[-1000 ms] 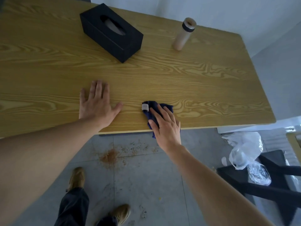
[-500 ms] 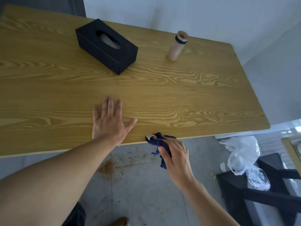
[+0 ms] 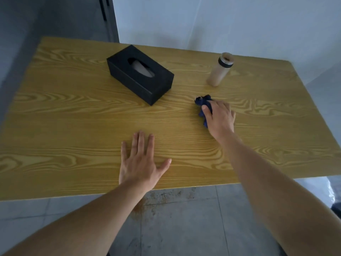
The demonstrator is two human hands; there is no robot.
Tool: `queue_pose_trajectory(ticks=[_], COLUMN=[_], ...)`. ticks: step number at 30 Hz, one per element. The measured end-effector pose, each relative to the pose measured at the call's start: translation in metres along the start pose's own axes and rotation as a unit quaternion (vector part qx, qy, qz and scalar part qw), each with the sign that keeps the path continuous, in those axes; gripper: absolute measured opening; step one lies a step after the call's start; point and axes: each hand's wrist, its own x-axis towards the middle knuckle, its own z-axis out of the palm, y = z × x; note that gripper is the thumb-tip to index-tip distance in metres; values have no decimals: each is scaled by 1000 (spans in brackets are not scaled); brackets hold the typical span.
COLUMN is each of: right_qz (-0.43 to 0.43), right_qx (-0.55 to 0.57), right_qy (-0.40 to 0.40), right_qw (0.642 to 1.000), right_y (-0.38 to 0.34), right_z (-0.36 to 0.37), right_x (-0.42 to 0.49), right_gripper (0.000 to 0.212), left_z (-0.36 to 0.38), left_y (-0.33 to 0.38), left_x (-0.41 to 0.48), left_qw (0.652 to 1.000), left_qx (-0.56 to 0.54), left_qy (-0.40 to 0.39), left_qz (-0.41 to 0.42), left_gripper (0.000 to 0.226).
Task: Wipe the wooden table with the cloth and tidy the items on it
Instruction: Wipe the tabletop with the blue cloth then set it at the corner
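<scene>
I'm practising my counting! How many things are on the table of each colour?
Black: 1, the tissue box
Blue: 1, the cloth under the right hand
Tan: 1, the bottle
Total: 3 things, not counting the hands

A single head-worn wide-angle view looks forward and steeply down from close above the yellow wood-grain counter, near edge and grey tiled floor beneath.
</scene>
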Motion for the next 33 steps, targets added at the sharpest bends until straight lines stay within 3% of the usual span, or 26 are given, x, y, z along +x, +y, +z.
queue_pose_trajectory(ticks=[9,33], right_qz=[3,8], right_qx=[-57,-27], right_qy=[-112,-95], right_qw=[992,995], right_y=[9,48], right_z=[26,7], right_x=[31,-178], right_gripper=[63,59], left_z=[5,3], left_y=[0,1], left_x=[2,0], left_qw=[1000,999], left_qx=[14,13], left_qy=[10,29], left_qz=[-4,-7], left_gripper=[105,105])
